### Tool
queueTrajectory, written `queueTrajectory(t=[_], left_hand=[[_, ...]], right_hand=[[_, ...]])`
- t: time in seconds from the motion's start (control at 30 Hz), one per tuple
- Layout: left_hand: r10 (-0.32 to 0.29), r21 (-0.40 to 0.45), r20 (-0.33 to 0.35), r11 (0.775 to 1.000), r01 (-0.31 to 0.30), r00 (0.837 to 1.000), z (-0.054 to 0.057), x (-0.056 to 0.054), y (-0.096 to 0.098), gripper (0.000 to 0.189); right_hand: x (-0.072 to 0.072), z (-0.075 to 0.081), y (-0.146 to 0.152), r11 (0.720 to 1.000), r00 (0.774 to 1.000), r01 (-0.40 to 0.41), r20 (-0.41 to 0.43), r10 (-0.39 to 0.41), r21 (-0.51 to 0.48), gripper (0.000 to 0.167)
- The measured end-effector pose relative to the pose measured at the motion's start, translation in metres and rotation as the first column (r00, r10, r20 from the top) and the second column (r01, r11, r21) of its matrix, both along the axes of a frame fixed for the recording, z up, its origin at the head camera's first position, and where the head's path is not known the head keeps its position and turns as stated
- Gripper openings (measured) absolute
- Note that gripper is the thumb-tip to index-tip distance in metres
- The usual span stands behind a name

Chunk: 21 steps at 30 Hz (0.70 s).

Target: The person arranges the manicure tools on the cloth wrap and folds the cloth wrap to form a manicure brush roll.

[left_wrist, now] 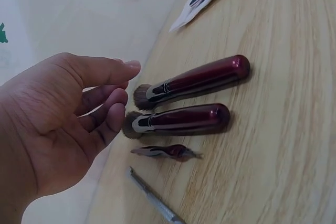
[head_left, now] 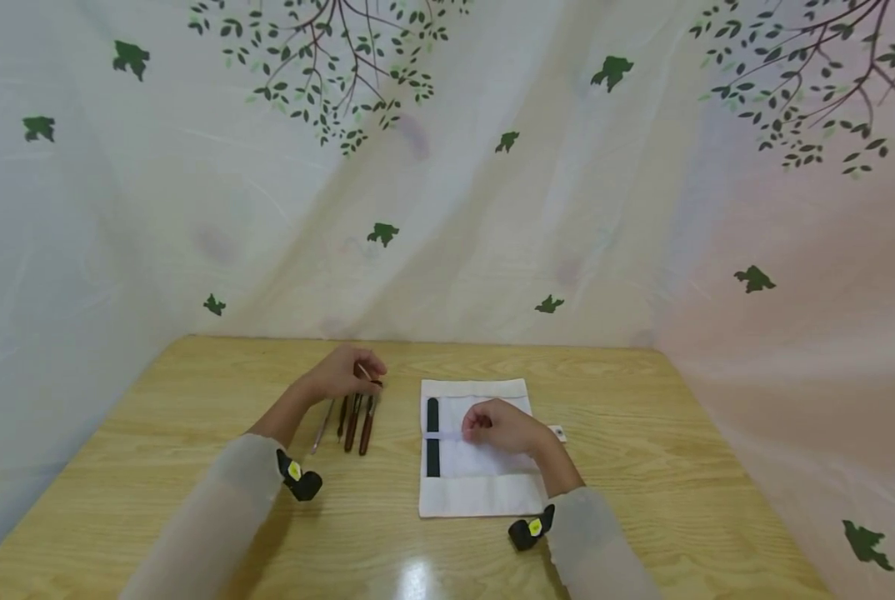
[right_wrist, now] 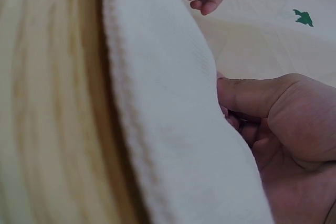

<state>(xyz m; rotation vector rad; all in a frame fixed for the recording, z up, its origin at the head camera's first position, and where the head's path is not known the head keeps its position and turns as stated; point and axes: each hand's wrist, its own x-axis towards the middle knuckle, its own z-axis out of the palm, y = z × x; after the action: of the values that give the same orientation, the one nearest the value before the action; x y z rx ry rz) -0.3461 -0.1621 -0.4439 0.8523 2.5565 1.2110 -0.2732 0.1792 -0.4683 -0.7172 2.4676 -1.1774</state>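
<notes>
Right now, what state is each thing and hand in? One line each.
White case: unfolded on the table.
Black strip: tucked under the pale strap.
Two brushes: lying outside the case.
Dark red tool: lying beside them.
Slim metal tool: lying loose.
Left hand: fingers curved, holding nothing visible.
Right hand: fingers pinching the strap.

left fingers (left_wrist: 112, 119) curled near two dark-red brushes (left_wrist: 194, 81); silver tool (left_wrist: 154, 196) on wooden table (left_wrist: 286, 108)

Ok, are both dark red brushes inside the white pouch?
No, the dark red brushes lie on the wooden table, apart from the white pouch.
</notes>
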Motion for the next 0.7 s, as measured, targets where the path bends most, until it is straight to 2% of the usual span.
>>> queueTrajectory(t=[0.23, 0.37, 0.7], left_hand=[[-0.039, -0.094, 0.03, 0.995, 0.042, 0.999, 0.0, 0.007, -0.004, 0.031], [-0.037, -0.129, 0.031, 0.991, 0.041, 0.999, -0.002, 0.01, -0.003, 0.032], [-0.018, -0.169, -0.022, 0.986, 0.014, 1.0, 0.003, 0.022, 0.012, 0.021]], right_hand=[[0.002, 0.003, 0.0, 1.0, 1.0, -0.003, -0.006, 0.003, 0.006, 0.013], [0.002, 0.003, 0.001, 1.0, 1.0, -0.007, -0.008, 0.007, 0.003, 0.012], [0.002, 0.0, 0.001, 1.0, 1.0, 0.002, -0.001, -0.002, 0.002, 0.013]])
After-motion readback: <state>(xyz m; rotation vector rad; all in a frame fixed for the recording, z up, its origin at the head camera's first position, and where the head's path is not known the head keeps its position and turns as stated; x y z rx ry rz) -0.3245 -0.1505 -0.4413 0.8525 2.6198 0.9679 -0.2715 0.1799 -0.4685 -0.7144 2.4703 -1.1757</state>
